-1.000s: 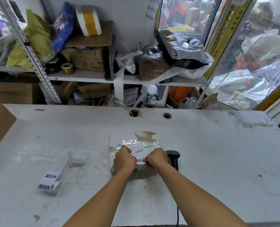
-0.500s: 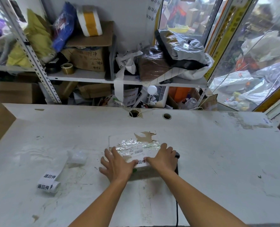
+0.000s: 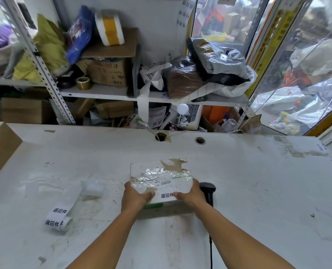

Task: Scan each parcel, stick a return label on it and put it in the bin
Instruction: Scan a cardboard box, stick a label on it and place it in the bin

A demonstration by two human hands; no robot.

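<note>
- Head view: we see the parcel [image 3: 161, 183], a flat white box with crinkled clear tape and a torn brown patch on top, lying on the white table [image 3: 248, 191], in its middle.
- The left hand [image 3: 135, 197] grips the parcel's near left corner, fingers curled over the top face.
- The right hand [image 3: 190, 195] grips the near right corner in the same way (its thumb lies along the top edge).
- Between the two hands, on the parcel's near edge, sits a white return label [image 3: 166, 196] with black characters, partly covered by the fingers.
- Farther back on the parcel's top we make out a small barcode sticker [image 3: 166, 182].
- Just right of the parcel, behind the right hand, lies the black scanner [image 3: 207, 191], its cable running toward us.
- Well left of the parcel rests a roll of return labels [image 3: 59, 218], its strip uncurled.
- Between that roll and the parcel sits a small translucent packet [image 3: 92, 188].
- Beyond the parcel, past the table, stand cluttered shelves [image 3: 110, 94].
</note>
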